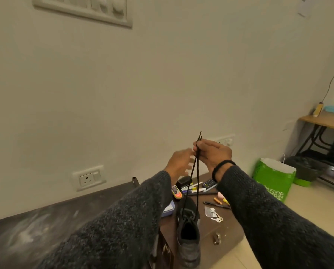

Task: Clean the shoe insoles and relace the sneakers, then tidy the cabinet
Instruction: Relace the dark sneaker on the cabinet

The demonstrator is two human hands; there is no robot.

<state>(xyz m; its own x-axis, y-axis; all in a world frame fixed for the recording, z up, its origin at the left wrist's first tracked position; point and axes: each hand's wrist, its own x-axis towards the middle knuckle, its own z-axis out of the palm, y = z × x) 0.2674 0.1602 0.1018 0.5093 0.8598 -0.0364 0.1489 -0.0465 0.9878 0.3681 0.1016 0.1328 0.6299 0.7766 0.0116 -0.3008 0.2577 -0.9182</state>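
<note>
A dark grey sneaker stands on the dark wooden cabinet top, toe pointing away from me. Two strands of black shoelace run up from its eyelets. My right hand pinches both lace ends together, held high above the shoe, the tips sticking out over the fingers. My left hand is blurred, just left of the laces, fingers loosely spread and holding nothing that I can see.
Pens, markers, a calculator and small items lie scattered on the cabinet beyond the shoe. A green and white bag stands on the floor at right, beside a dark bin. A dusty dark surface stretches left.
</note>
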